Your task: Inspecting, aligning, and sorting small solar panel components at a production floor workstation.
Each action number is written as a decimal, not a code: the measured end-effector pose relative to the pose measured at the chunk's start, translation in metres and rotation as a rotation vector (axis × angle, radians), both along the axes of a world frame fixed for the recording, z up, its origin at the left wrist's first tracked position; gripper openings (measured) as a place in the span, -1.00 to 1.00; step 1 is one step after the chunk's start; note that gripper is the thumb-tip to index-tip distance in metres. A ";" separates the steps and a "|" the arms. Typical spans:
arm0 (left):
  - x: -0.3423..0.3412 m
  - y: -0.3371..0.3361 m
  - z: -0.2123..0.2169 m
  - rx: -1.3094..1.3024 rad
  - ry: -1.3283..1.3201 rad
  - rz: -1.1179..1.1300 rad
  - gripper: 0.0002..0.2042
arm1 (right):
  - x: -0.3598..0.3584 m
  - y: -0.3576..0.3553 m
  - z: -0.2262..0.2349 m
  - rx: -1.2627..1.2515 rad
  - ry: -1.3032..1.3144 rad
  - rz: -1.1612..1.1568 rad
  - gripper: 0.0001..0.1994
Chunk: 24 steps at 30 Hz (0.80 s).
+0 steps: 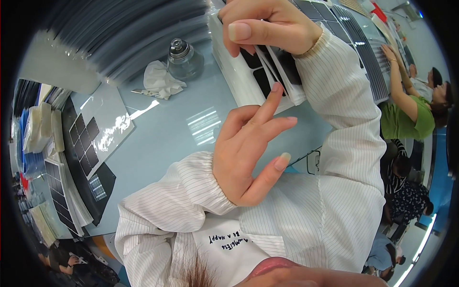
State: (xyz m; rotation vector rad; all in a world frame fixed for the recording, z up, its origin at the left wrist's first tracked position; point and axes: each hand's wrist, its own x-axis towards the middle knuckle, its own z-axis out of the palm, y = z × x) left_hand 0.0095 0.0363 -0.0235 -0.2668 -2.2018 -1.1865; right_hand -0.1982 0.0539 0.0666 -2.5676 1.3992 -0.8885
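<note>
Hovering over the pale bench (167, 138), the left hand (246, 153) holds nothing, fingers spread loosely. At twelve o'clock, the right hand (267, 26) grips a stack of white sheets (258, 71) carrying dark squares. A glass bottle (184, 60) stands at eleven o'clock.

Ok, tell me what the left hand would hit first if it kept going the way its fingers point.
The left hand points up and away toward the stack of white sheets with dark rectangular patches that the right hand grips. It would likely meet that stack's near edge first, though depth is hard to judge.
</note>
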 end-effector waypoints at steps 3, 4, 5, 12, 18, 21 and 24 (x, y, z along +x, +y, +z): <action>0.006 -0.006 -0.004 -0.009 -0.009 0.031 -0.57 | -0.003 -0.006 -0.005 -0.047 -0.024 0.062 -0.54; 0.008 -0.007 -0.007 -0.070 -0.037 0.072 -0.58 | -0.003 -0.005 -0.004 -0.045 -0.025 0.060 -0.54; 0.009 -0.008 -0.009 -0.131 -0.065 0.113 -0.58 | -0.002 -0.004 -0.003 -0.035 -0.029 0.051 -0.54; 0.010 -0.006 -0.014 -0.051 -0.176 0.036 -0.56 | -0.005 -0.003 -0.013 0.319 -0.577 0.001 -0.53; 0.006 0.009 -0.021 0.279 -0.076 -0.020 -0.55 | -0.003 -0.003 -0.003 -0.003 -0.076 0.045 -0.55; 0.005 0.012 -0.020 0.279 -0.038 -0.002 -0.53 | -0.012 -0.008 -0.007 -0.043 -0.033 0.118 -0.59; 0.001 0.009 -0.016 0.238 -0.008 -0.017 -0.52 | -0.019 -0.016 -0.018 -0.084 -0.091 0.219 -0.60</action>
